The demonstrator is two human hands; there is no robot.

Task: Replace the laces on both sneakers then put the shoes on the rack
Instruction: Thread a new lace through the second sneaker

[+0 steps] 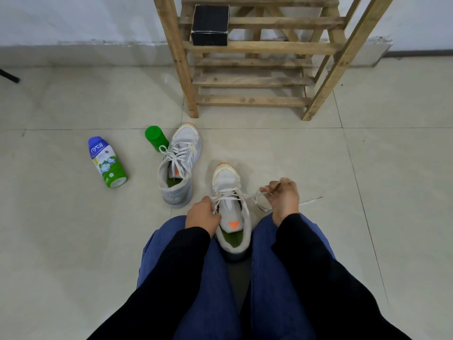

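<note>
A white sneaker (226, 180) with an orange toe tip and green insole stands on the floor between my knees. Its white lace (259, 201) crosses the upper eyelets and trails off to the right. My left hand (202, 213) grips the lace at the shoe's left eyelets. My right hand (284, 197) pinches the lace's right strand, pulled out beside the shoe, with the loose end lying on the tile. A second matching sneaker (180, 165) stands laced to the left, a little farther away. The wooden shoe rack (250, 81) stands ahead against the wall.
A black box (210, 25) sits on a rack shelf. A green bottle (157, 138) lies beside the far sneaker, and a blue-and-green powder bottle (106, 161) lies further left. A dark object (9, 76) pokes in at the left edge. Pale floor tiles surround everything.
</note>
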